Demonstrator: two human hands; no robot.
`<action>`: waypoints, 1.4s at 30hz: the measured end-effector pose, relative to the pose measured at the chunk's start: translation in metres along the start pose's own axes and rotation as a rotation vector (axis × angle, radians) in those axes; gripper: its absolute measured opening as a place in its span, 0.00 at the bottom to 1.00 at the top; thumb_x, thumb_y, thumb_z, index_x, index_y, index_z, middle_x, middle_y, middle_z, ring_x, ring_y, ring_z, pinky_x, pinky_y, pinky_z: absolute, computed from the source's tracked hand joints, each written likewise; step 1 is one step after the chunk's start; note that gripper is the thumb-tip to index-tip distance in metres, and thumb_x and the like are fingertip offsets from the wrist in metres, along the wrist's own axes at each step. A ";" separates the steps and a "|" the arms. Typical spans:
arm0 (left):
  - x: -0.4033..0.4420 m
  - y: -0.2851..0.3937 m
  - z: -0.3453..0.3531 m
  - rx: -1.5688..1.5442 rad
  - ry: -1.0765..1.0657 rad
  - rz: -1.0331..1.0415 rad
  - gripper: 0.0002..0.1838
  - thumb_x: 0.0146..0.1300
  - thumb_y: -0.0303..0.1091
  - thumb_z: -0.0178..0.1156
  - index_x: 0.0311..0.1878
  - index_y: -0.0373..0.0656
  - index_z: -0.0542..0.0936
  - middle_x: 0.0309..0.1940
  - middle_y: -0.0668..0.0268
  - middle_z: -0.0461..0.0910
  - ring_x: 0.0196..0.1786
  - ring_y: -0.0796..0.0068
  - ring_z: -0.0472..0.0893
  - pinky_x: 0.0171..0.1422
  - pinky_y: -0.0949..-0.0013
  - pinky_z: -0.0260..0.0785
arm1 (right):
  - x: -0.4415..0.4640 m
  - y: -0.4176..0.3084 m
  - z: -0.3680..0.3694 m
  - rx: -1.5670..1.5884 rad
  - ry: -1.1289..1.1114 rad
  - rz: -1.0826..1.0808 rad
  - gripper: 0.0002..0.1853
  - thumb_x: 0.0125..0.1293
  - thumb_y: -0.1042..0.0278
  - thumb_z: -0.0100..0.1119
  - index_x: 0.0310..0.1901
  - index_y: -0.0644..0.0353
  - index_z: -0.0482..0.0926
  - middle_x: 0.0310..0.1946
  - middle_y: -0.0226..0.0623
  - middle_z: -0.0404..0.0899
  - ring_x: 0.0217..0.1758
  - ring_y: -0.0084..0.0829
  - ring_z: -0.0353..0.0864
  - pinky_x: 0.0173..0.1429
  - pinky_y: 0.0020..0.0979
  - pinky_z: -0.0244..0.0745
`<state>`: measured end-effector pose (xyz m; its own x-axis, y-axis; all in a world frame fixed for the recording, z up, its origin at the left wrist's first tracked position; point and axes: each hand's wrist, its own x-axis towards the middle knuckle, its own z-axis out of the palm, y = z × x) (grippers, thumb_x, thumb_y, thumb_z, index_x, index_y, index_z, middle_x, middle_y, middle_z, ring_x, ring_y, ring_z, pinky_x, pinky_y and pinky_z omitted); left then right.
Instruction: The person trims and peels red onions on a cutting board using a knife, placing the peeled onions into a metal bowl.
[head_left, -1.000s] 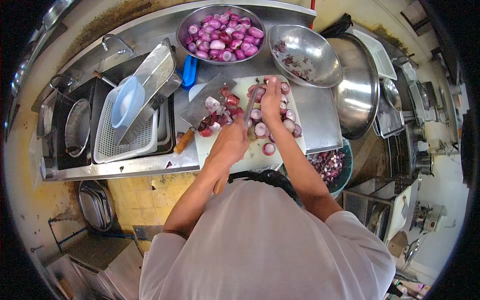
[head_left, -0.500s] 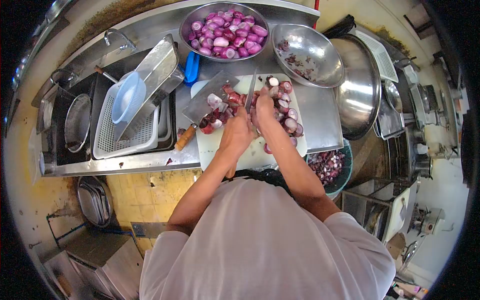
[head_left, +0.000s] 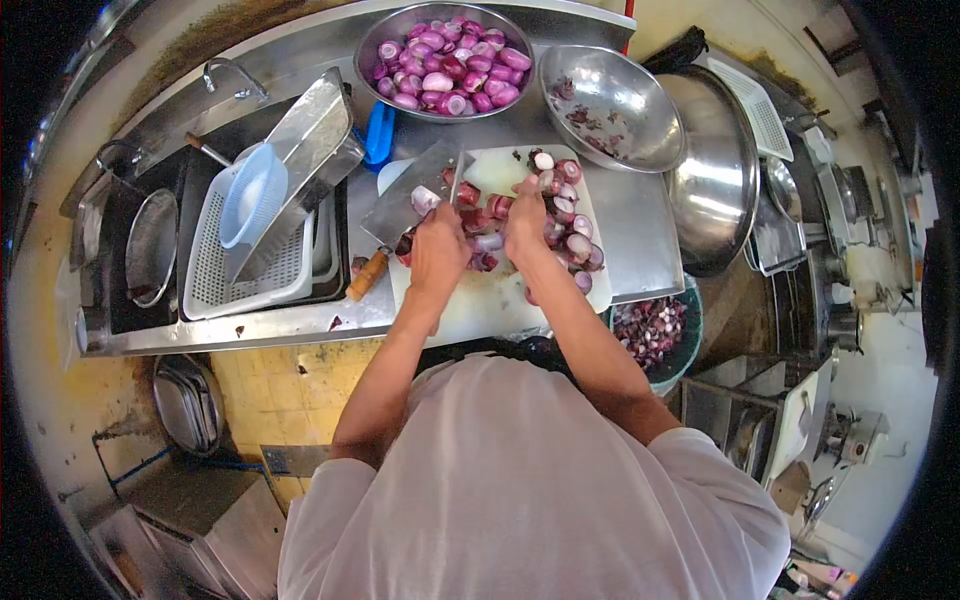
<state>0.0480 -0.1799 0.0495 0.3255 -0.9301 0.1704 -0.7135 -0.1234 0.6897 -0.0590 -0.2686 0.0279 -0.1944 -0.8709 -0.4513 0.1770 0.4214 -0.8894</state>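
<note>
My left hand (head_left: 440,250) is closed round a knife (head_left: 455,180), its blade pointing away over the left part of the white cutting board (head_left: 480,320). My right hand (head_left: 526,218) is at the middle of the board, its fingers bent down among red onion pieces; what they hold is hidden. Cut onion and skins (head_left: 487,243) lie between the hands. Trimmed onions (head_left: 579,246) sit right of my right hand. A wide cleaver (head_left: 400,200) with a wooden handle (head_left: 368,276) lies at the board's left edge, with onion pieces on its blade.
A steel bowl of peeled onions (head_left: 450,75) stands behind the board, beside a bowl (head_left: 625,110) with skin scraps. A blue object (head_left: 378,135), a white basket (head_left: 205,275) and a sink are left. A bin of peelings (head_left: 655,335) is low right.
My left hand has moved left with the knife, away from my right hand. My right hand has come down and slightly left from the back onions. More cut pieces show between them.
</note>
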 end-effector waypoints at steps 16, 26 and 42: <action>0.001 0.007 -0.010 -0.075 0.119 0.120 0.02 0.66 0.23 0.55 0.38 0.33 0.74 0.19 0.53 0.80 0.23 0.58 0.86 0.25 0.58 0.75 | -0.017 -0.019 -0.026 0.097 -0.736 0.106 0.13 0.70 0.60 0.62 0.48 0.59 0.77 0.45 0.32 0.77 0.46 0.24 0.79 0.50 0.28 0.78; 0.010 -0.007 -0.017 -0.333 -0.074 -0.036 0.06 0.68 0.26 0.57 0.45 0.35 0.77 0.21 0.60 0.80 0.21 0.70 0.85 0.21 0.65 0.73 | -0.002 -0.023 -0.053 0.158 -0.899 0.196 0.20 0.67 0.75 0.63 0.59 0.67 0.74 0.56 0.39 0.78 0.55 0.32 0.81 0.59 0.31 0.81; 0.001 0.011 -0.019 -0.204 0.032 0.028 0.05 0.61 0.23 0.58 0.40 0.36 0.75 0.22 0.47 0.77 0.26 0.44 0.81 0.31 0.52 0.72 | -0.010 -0.021 -0.056 0.143 -0.920 0.202 0.26 0.65 0.74 0.65 0.63 0.67 0.70 0.56 0.38 0.76 0.57 0.29 0.79 0.63 0.33 0.78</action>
<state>0.0523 -0.1754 0.0700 0.3290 -0.9202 0.2119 -0.5836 -0.0217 0.8117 -0.1148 -0.2546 0.0469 0.6772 -0.6686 -0.3073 0.2528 0.6036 -0.7562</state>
